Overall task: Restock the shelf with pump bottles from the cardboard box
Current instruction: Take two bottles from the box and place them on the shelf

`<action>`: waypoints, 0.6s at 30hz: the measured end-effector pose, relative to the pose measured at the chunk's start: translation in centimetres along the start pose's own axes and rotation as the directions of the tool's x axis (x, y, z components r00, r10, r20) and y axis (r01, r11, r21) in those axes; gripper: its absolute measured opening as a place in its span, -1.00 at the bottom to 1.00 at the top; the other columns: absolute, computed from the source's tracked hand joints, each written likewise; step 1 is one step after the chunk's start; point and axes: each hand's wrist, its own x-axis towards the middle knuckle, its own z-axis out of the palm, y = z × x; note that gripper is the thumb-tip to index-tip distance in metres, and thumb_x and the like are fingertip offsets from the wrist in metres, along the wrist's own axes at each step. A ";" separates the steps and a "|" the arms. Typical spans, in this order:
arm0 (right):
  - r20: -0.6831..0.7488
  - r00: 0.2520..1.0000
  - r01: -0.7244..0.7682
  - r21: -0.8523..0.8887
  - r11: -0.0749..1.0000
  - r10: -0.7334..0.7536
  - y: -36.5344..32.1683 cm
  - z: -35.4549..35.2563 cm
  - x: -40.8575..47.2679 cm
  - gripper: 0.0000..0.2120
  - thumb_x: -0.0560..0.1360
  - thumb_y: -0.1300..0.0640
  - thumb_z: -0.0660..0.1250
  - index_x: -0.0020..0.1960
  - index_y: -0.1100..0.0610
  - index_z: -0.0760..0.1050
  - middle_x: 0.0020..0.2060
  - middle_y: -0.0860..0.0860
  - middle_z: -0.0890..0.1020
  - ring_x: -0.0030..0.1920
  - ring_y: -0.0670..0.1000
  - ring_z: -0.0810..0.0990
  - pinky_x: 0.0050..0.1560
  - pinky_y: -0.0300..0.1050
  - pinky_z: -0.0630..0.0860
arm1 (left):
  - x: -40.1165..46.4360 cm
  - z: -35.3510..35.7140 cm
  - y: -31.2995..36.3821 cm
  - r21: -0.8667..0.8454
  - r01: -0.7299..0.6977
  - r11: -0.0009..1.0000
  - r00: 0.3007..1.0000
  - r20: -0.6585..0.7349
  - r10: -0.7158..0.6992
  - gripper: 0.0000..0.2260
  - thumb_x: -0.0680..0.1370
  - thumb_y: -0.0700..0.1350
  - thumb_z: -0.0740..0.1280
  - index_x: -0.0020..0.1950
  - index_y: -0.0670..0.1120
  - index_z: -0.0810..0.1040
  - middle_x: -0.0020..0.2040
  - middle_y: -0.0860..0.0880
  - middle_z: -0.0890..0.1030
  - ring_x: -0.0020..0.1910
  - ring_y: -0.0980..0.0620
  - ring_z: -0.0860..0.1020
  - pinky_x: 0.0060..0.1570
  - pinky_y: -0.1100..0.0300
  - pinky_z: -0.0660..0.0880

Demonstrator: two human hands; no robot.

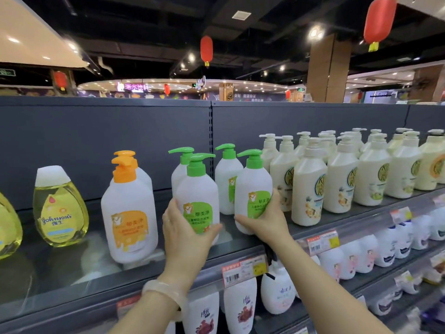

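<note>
Two white pump bottles with green pumps and green labels stand at the front of the top shelf (72, 280). My left hand (185, 232) grips the left green-pump bottle (197, 189) at its base. My right hand (267, 220) grips the right green-pump bottle (252, 186) low on its side. Two more green-pump bottles (227, 174) stand behind them. The cardboard box is out of view.
Left of my hands stand orange-pump bottles (130, 208) and yellow Johnson's bottles (60, 208). Cream pump bottles (310, 184) fill the shelf to the right. Lower shelves hold white bottles (240, 307) behind price tags (243, 268). Red lanterns hang overhead.
</note>
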 end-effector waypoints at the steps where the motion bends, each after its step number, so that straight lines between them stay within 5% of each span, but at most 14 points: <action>1: -0.011 1.000 0.013 -0.019 1.000 -0.013 0.1 0.0 -0.1 -0.08 0.16 0.00 0.58 0.35 0.04 0.13 0.19 -0.01 0.47 0.19 0.06 0.48 0.18 -0.01 0.45 | 0.5 0.2 -0.3 -0.005 0.047 0.999 0.999 0.007 -0.047 -0.17 0.26 -0.10 0.57 0.40 -0.17 0.21 0.31 -0.15 0.40 0.33 -0.14 0.33 0.29 0.04 0.31; 7: -0.033 0.997 0.073 -0.034 0.997 -0.074 0.1 -0.3 -1.1 -0.09 0.17 0.00 0.56 0.34 0.04 0.11 0.18 -0.01 0.45 0.17 0.06 0.46 0.11 -0.07 0.44 | 1.5 0.5 -1.6 -0.035 0.141 0.989 0.990 0.032 -0.140 -0.32 0.24 -0.05 0.58 0.23 -0.13 0.32 0.16 -0.11 0.52 0.15 -0.13 0.50 0.13 -0.01 0.46; 14: -0.030 0.999 0.045 -0.016 0.999 -0.046 0.4 0.1 -1.3 0.09 0.12 -0.06 0.59 0.46 0.08 0.03 0.34 0.06 0.36 0.35 0.12 0.35 0.33 0.11 0.35 | 1.8 1.3 -1.6 -0.053 0.170 0.984 0.985 0.016 -0.169 -0.26 0.22 -0.05 0.60 0.27 -0.17 0.30 0.19 -0.16 0.51 0.16 -0.16 0.49 0.16 -0.05 0.46; 16: -0.133 0.988 0.066 -0.086 0.994 -0.077 -0.1 0.3 -1.9 0.08 0.17 -0.06 0.58 0.49 0.13 0.03 0.40 0.12 0.28 0.42 0.15 0.23 0.41 0.13 0.24 | 1.7 1.0 -1.4 -0.055 0.186 0.981 0.982 0.047 -0.184 -0.25 0.24 -0.04 0.58 0.30 -0.15 0.28 0.22 -0.13 0.50 0.19 -0.14 0.49 0.19 -0.04 0.45; 18: -0.331 0.895 0.277 -0.111 0.954 -0.299 -1.3 0.8 -3.2 -0.16 0.31 0.00 0.51 0.44 0.18 0.16 0.38 0.20 0.31 0.41 0.12 0.22 0.44 0.02 0.17 | 1.2 0.5 -0.8 -0.067 0.155 0.986 0.986 0.071 -0.150 -0.25 0.28 -0.04 0.56 0.34 -0.13 0.26 0.28 -0.10 0.47 0.26 -0.11 0.45 0.25 -0.01 0.41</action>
